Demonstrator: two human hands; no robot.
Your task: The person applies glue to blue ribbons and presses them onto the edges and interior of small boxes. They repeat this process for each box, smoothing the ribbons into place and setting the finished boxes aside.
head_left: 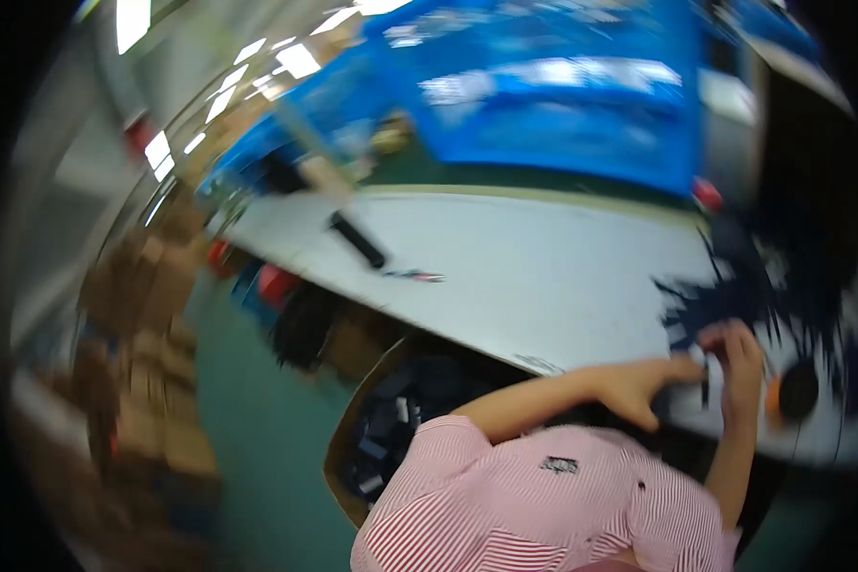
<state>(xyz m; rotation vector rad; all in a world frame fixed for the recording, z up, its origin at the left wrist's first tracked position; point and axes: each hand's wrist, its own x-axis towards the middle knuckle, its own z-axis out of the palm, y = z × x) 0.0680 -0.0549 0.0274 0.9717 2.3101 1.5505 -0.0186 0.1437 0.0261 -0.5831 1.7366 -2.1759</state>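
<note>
My left hand [639,389] reaches across above the near edge of the worktable, its thumb spread well away from the fingers. Close beside its fingertips is my right hand [737,357], with the fingers bent and drawn together. Between the two hands shows a small dark strip [705,389]; blur hides whether either hand grips it. Just beyond my right hand lies a tangled heap of dark navy strips [729,300] with thin ends sticking out. To the right of that hand sits a round black and orange object [793,393].
On the white worktable [534,257] lie a black, bar-like object [357,240] and a small thin tool [418,275]. Blue bins [572,124] stand along the back. An open carton [338,467] of dark packed items is below the front edge. Stacked cardboard boxes [153,410] are at left.
</note>
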